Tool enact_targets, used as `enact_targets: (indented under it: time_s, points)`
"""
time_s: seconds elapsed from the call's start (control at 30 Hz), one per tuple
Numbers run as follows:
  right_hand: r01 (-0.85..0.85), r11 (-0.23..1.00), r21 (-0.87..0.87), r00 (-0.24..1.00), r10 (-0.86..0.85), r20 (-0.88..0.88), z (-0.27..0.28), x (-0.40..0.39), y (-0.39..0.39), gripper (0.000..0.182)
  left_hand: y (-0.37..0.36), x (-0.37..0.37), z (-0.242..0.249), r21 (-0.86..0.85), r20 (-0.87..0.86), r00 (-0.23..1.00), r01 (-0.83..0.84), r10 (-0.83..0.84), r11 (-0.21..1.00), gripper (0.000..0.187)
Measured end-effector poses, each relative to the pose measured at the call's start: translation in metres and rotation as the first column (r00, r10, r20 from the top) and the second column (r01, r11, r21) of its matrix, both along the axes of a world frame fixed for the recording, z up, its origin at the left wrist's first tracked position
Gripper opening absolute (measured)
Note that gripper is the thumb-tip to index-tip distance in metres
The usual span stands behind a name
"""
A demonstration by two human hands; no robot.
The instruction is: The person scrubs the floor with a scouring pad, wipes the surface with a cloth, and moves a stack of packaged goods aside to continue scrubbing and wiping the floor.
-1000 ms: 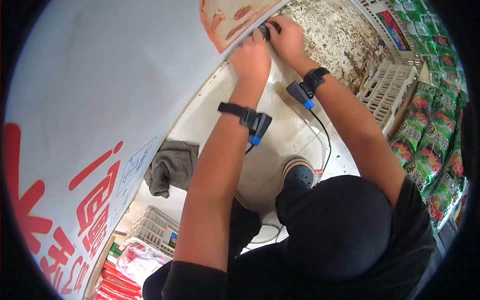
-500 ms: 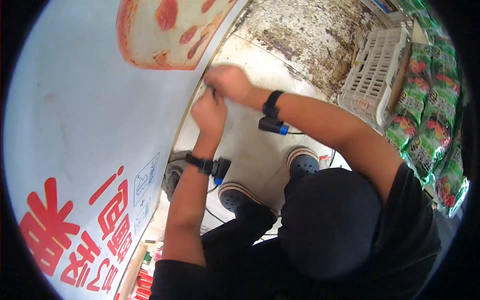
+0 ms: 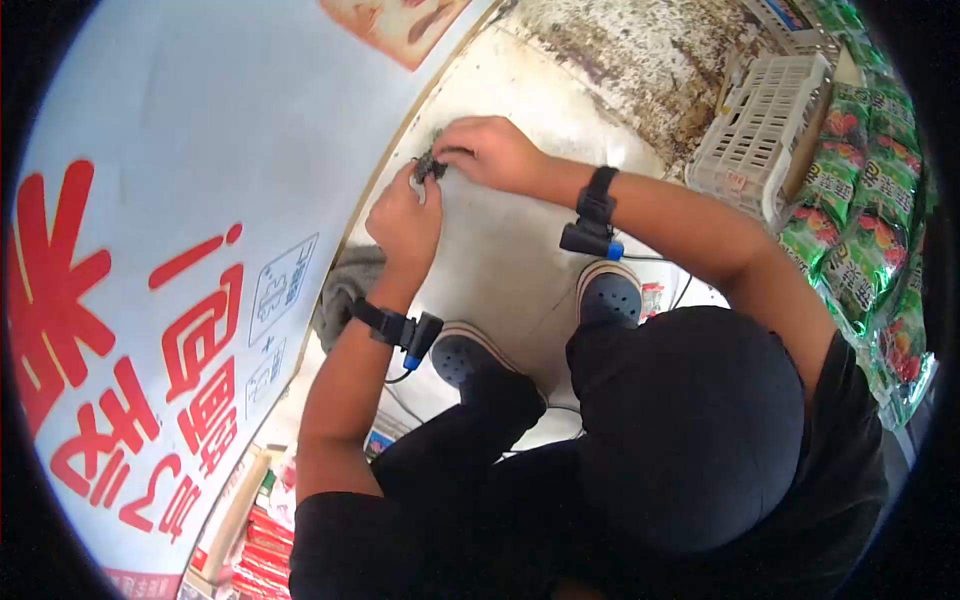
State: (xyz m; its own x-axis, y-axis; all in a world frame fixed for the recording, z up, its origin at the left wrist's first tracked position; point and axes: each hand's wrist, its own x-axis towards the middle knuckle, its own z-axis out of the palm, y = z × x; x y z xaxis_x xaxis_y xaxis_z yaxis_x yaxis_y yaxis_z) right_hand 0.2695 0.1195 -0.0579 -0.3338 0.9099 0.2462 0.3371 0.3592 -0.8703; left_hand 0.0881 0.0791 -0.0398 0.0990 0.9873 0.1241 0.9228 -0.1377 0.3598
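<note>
A small dark, tangled clump (image 3: 430,168) sits between my fingertips, close to the edge of the white printed panel (image 3: 230,130); its exact kind I cannot make out. My left hand (image 3: 403,218) pinches it from below with thumb and finger. From the right, my right hand (image 3: 492,152) has curled fingers on the same clump. Both hands are above the pale floor (image 3: 490,235), and each wrist wears a black strap with a small device. Beneath my left wrist, a grey cloth (image 3: 350,290) lies against the panel.
A white plastic crate (image 3: 755,135) and green shiny snack packets (image 3: 860,210) stand to the right. Dark clogs (image 3: 610,293) are on my feet. Red packages (image 3: 262,550) lie at lower left. Thin cables hang from the wrist devices.
The view has shifted along the panel. My hands have drawn slightly apart and turned, and the dark clump now shows between the fingertips, where it was mostly hidden before.
</note>
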Motion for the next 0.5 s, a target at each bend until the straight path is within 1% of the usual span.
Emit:
enact_targets:
  time_s: [0.03, 0.07, 0.1, 0.13, 0.17, 0.2, 0.23, 0.27, 0.3, 0.33, 0.37, 0.4, 0.43, 0.47, 0.5]
  points:
    - [-0.028, 0.998, 0.052, 0.999, 0.027, 0.019, -0.003, -0.008, 0.006, 0.01, 0.002, -0.003, 0.007, -0.088, -0.033, 0.999, -0.036, 0.033, 0.995, 0.023]
    - [-0.052, 0.994, 0.097, 0.998, 0.049, 0.037, -0.004, -0.017, 0.009, 0.013, 0.002, -0.012, 0.004, -0.103, -0.049, 0.998, -0.044, 0.039, 0.994, 0.023]
    - [-0.055, 0.995, 0.077, 0.998, 0.054, 0.019, -0.007, -0.029, 0.01, 0.013, 0.002, -0.026, 0.001, -0.026, -0.144, 0.989, 0.017, -0.02, 1.0, 0.022]
    - [-0.07, 0.989, 0.128, 0.998, 0.068, 0.016, -0.009, -0.042, 0.012, 0.013, -0.001, -0.04, -0.002, 0.044, -0.239, 0.968, 0.092, -0.079, 0.995, 0.021]
    - [-0.079, 0.98, 0.184, 0.997, 0.077, 0.02, -0.015, -0.053, 0.014, 0.014, -0.002, -0.052, -0.003, 0.027, -0.246, 0.965, 0.096, -0.087, 0.995, 0.021]
    - [-0.134, 0.966, 0.22, 0.989, 0.118, 0.085, -0.021, -0.062, 0.013, 0.016, -0.001, -0.062, -0.004, 0.001, -0.302, 0.944, 0.136, -0.129, 0.991, 0.021]
    - [-0.137, 0.966, 0.218, 0.989, 0.122, 0.08, -0.032, -0.069, 0.011, 0.016, 0.0, -0.07, -0.006, -0.022, -0.357, 0.919, 0.169, -0.165, 0.985, 0.02]
    - [-0.145, 0.97, 0.196, 0.984, 0.12, 0.131, -0.039, -0.075, 0.009, 0.014, -0.003, -0.075, -0.009, -0.04, -0.417, 0.89, 0.184, -0.184, 0.982, 0.023]
    - [-0.152, 0.973, 0.175, 0.976, 0.12, 0.184, -0.046, -0.079, 0.008, 0.013, -0.007, -0.077, -0.013, -0.041, -0.418, 0.89, 0.179, -0.179, 0.983, 0.023]
    - [-0.157, 0.972, 0.176, 0.975, 0.124, 0.186, -0.043, -0.077, 0.01, 0.013, -0.011, -0.075, -0.014, -0.065, -0.363, 0.907, 0.205, -0.215, 0.977, 0.025]
    - [-0.231, 0.961, 0.151, 0.958, 0.197, 0.208, -0.041, -0.071, 0.012, 0.011, -0.015, -0.071, -0.016, -0.085, -0.303, 0.921, 0.23, -0.245, 0.97, 0.028]
    - [-0.305, 0.944, 0.127, 0.935, 0.271, 0.229, -0.039, -0.064, 0.013, 0.008, -0.025, -0.067, -0.016, -0.107, -0.332, 0.898, 0.268, -0.288, 0.958, 0.03]
    - [-0.312, 0.941, 0.13, 0.932, 0.277, 0.233, -0.039, -0.057, 0.007, 0.008, -0.036, -0.059, -0.012, -0.131, -0.359, 0.871, 0.307, -0.334, 0.943, 0.033]
    - [-0.32, 0.934, 0.158, 0.924, 0.272, 0.268, -0.038, -0.047, -0.005, 0.007, -0.045, -0.051, -0.011, -0.078, -0.383, 0.821, 0.428, -0.423, 0.9, 0.033]
    - [-0.328, 0.926, 0.189, 0.916, 0.262, 0.304, -0.037, -0.037, -0.015, 0.005, -0.051, -0.046, -0.015, -0.131, -0.381, 0.762, 0.516, -0.523, 0.847, 0.033]
